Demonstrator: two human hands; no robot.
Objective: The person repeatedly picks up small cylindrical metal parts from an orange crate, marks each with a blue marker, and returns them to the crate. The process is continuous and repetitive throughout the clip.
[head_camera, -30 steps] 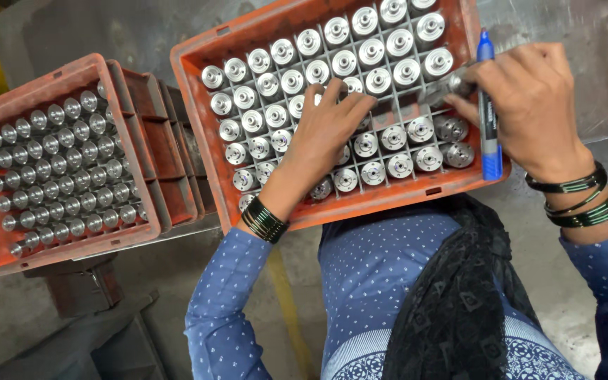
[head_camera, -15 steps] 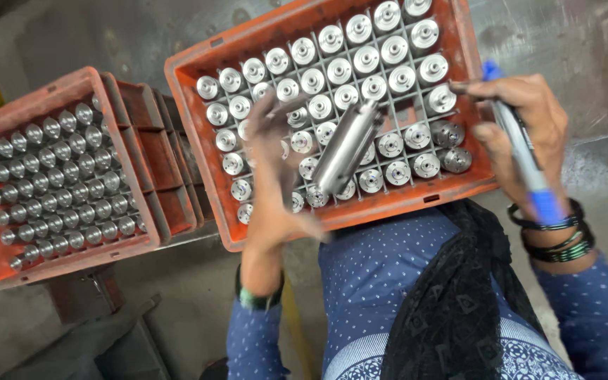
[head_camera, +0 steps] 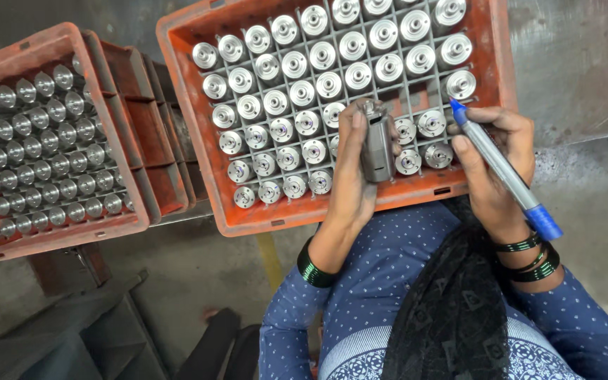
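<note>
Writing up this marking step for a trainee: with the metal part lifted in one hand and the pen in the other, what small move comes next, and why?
Probably bring the blue pen tip onto the metal cylinder. The left hand holds it above the orange crate, and the right hand has the tip aimed toward it, apart.

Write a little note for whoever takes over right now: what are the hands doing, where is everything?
Left hand: holds one metal cylinder upright over the near edge of the orange crate.
Right hand: grips a blue marker pen, tip pointing up toward the crate, not touching the cylinder.
Crate: grid slots mostly filled with similar cylinders; a few slots near the hands look empty.
Second orange crate to the left, full of cylinders.
Done: one cylinder lifted out. Left: whether it is marked cannot be seen.
</note>
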